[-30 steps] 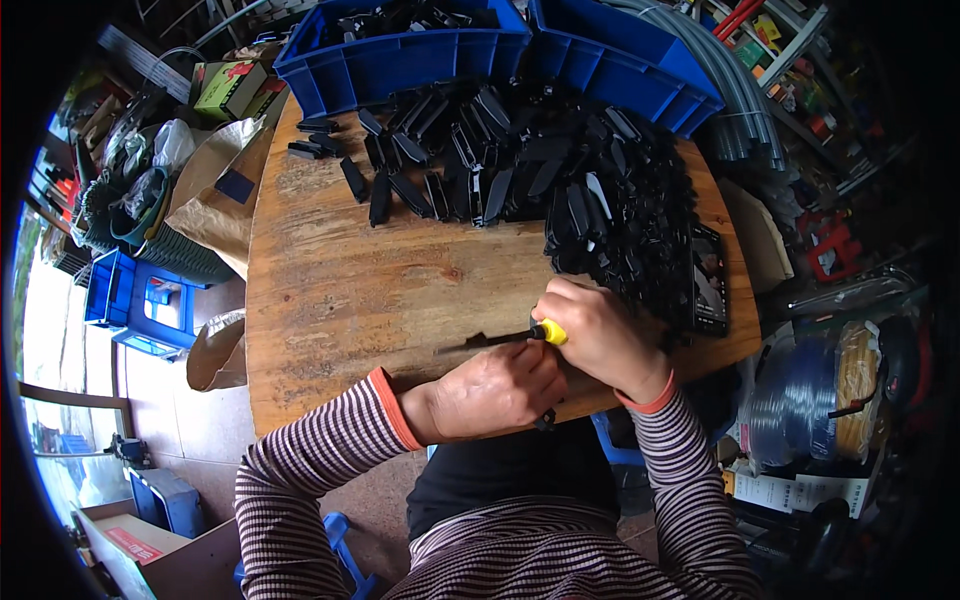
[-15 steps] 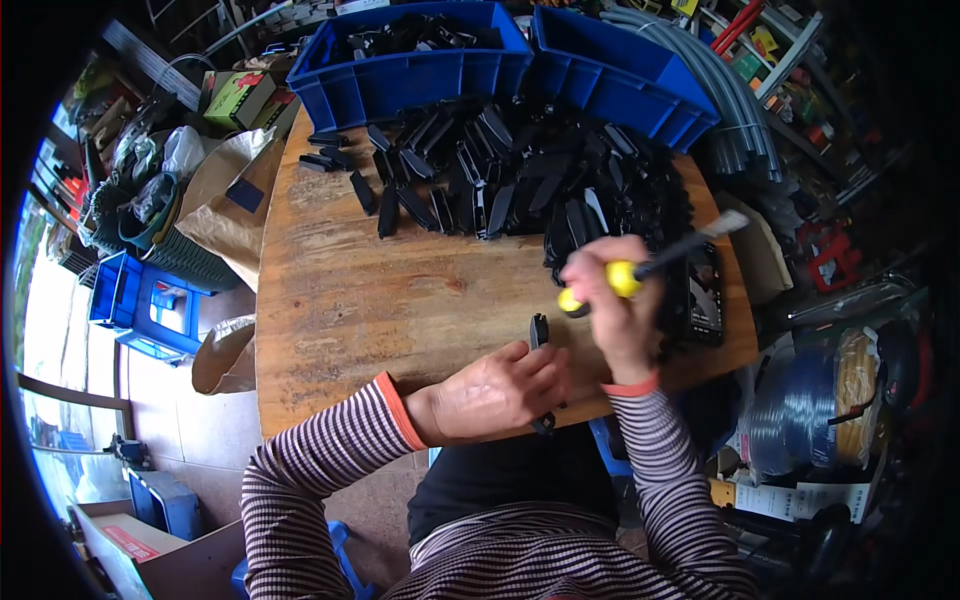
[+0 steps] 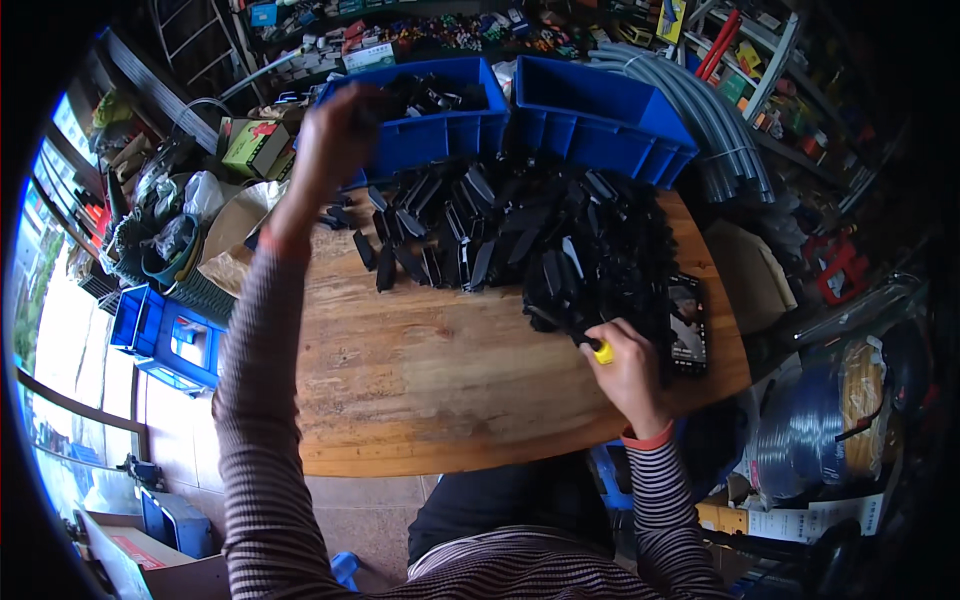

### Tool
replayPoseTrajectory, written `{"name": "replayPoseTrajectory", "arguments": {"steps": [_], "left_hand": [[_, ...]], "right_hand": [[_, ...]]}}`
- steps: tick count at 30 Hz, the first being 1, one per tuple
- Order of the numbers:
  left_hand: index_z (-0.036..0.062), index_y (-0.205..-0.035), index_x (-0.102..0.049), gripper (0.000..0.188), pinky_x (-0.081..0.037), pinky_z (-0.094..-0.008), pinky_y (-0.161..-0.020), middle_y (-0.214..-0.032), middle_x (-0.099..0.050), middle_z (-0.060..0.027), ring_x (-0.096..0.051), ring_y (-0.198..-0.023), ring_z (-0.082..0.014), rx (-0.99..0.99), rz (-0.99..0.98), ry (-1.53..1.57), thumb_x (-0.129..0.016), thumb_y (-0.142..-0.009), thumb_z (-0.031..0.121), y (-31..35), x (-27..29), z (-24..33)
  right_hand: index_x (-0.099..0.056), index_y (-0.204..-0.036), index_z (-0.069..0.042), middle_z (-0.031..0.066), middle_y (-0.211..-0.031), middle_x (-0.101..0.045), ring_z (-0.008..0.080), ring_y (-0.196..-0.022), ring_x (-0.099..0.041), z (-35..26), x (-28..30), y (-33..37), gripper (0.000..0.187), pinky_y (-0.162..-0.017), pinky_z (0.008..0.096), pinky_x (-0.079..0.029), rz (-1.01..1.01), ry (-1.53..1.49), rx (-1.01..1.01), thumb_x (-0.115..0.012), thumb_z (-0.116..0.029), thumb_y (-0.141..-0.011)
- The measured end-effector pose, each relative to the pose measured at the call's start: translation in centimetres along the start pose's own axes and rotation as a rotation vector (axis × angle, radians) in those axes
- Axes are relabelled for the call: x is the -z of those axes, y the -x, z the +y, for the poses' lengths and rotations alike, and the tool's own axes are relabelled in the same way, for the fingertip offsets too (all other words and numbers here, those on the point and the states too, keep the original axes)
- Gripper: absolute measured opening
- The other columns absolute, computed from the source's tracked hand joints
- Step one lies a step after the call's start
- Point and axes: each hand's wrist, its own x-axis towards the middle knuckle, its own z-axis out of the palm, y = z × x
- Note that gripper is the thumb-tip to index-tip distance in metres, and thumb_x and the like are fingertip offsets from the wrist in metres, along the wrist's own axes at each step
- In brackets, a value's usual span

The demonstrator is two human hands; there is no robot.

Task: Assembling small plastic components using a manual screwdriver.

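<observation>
Head view: left hand (image 3: 338, 135) raised by the left blue bin (image 3: 440, 138), motion-blurred, can't tell if it grips anything; right hand (image 3: 628, 368) closed round yellow-handled tool (image 3: 602, 352), just beside black parts (image 3: 600, 245) heaped on wooden table (image 3: 420, 370); more black parts in left bin; phone (image 3: 687, 320) right of heap, right blue bin (image 3: 600, 145) behind it

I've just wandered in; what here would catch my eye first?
Probably the big heap of black parts on the far and right side of the wooden table, with two blue bins behind it. Next, the bright yellow handle in the right hand, at the heap's near edge, and the blurred left hand stretched out by the left bin.
</observation>
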Motion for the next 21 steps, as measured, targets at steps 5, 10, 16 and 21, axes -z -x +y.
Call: {"name": "replayPoseTrajectory", "arguments": {"steps": [5, 10, 16, 21], "left_hand": [[0.0117, -0.129, -0.056, 0.046, -0.053, -0.0382, -0.081, -0.108, -0.067, -0.0125, -0.066, -0.095, -0.0250, -0.024, 0.041, -0.262, -0.068, -0.086, 0.025, -7.5, 0.3, -3.1], [0.0037, -0.119, -0.063, 0.056, -0.041, -0.0425, -0.103, -0.124, -0.060, -0.0163, -0.054, -0.120, -0.0280, 0.070, -0.226, 1.106, -0.045, -0.096, 0.051, -1.8, 0.7, 18.9], [-0.0023, -0.110, -0.057, 0.071, -0.044, -0.0455, -0.099, -0.135, -0.047, -0.0285, -0.055, -0.120, -0.0307, 0.672, -0.696, 1.395, -0.024, -0.097, 0.059, 5.3, 8.5, 28.3], [-0.0019, -0.109, -0.057, 0.066, -0.044, -0.0442, -0.098, -0.132, -0.048, -0.0269, -0.055, -0.117, -0.0295, 0.663, -0.612, 1.389, -0.027, -0.096, 0.056, 8.0, 10.6, 29.8]], "right_hand": [[-0.061, -0.086, -0.004, 0.0120, -0.085, -0.062, 0.0336, -0.076, -0.064, 0.0, -2.6, -1.4, 0.015, -0.064, 0.0388, -0.051, -0.057, 0.105, -0.034, -0.071, -0.004, -0.075], [-0.058, -0.084, -0.005, 0.0119, -0.085, -0.061, 0.0343, -0.076, -0.064, 0.9, -3.0, -1.2, 0.016, -0.063, 0.0418, -0.052, -0.077, 0.172, -0.057, -0.069, -0.003, -0.073], [-0.055, -0.082, -0.004, 0.0125, -0.084, -0.060, 0.0344, -0.075, -0.064, 1.6, -2.4, -0.8, 0.015, -0.063, 0.0422, -0.052, -0.074, 0.174, 0.008, -0.066, -0.002, -0.073], [-0.056, -0.084, -0.004, 0.0127, -0.085, -0.060, 0.0341, -0.075, -0.063, 0.6, -3.2, -0.9, 0.015, -0.063, 0.0410, -0.052, -0.056, 0.190, 0.026, -0.066, -0.001, -0.074]]}}
